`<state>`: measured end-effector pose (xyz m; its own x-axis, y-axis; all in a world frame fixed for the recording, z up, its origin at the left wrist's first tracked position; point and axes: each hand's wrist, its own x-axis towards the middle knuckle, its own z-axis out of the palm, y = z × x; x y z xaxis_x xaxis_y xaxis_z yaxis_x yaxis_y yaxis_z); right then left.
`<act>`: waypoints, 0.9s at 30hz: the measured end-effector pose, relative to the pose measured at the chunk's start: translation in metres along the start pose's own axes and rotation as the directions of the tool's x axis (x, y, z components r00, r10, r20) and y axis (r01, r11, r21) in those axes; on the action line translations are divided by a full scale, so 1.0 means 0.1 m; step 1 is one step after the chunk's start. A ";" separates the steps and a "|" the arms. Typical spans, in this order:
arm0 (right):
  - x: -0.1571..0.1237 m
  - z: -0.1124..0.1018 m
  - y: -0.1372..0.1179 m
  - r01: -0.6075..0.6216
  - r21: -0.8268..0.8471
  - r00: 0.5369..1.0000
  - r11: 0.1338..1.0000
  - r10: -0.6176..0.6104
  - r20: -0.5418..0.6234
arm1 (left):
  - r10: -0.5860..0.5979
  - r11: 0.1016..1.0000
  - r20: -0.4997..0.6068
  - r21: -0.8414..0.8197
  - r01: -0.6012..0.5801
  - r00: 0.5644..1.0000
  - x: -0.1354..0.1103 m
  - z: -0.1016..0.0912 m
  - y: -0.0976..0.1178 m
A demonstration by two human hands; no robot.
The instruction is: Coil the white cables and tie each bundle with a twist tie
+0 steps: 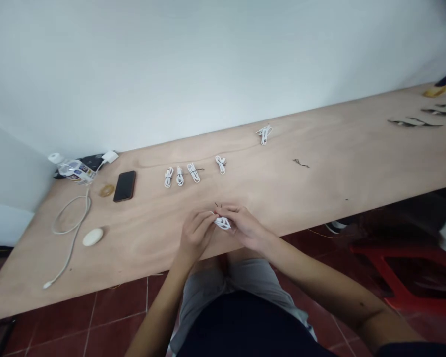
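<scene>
My left hand (196,234) and my right hand (247,227) meet over the front part of the table, fingers closed around a coiled white cable (223,223). The cable's loops hang toward me below my fingertips. Thin dark ends of a twist tie (218,205) stick up between my fingers; the rest of the tie is hidden. Beyond my hands lie several white cable bundles bound with dark ties, among them one bundle (193,172) and another standing apart (220,164). A further white cable bundle (264,134) lies near the wall. Loose dark ties (301,163) rest to its right.
On the left of the wooden table (141,248) are a phone (125,186), a bottle (72,168), a white charger (110,156) with a long cable (72,245), a round white object (92,237) and a yellowish ring (106,190). A red stool (390,277) stands at right.
</scene>
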<state>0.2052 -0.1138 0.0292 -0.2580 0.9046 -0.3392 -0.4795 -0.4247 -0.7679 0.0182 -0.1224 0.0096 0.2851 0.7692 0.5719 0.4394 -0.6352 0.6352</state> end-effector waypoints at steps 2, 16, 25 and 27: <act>0.02 0.01 0.04 0.126 -0.065 0.992 0.990 -0.125 0.020 | -0.219 0.970 -0.116 -0.133 0.203 0.969 0.00 0.05 0.07; 0.11 -0.38 -0.04 0.325 -0.339 0.944 0.883 -0.278 0.180 | -0.573 0.695 0.024 -0.515 0.501 0.819 0.07 0.05 0.12; 0.02 -0.27 -0.13 -0.238 -0.096 0.848 0.966 0.255 0.465 | -0.293 0.906 0.069 -0.299 0.300 0.954 0.17 -0.16 0.09; 0.05 -0.27 -0.11 -0.022 -0.215 0.902 0.976 0.113 0.418 | -0.344 0.886 0.073 -0.305 0.349 0.936 0.19 -0.14 0.05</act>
<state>0.2322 -0.1034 0.0213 -0.6370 0.7530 -0.1653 -0.2819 -0.4271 -0.8592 0.0138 -0.1120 0.0315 0.1781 0.9437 0.2789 0.2288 -0.3154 0.9210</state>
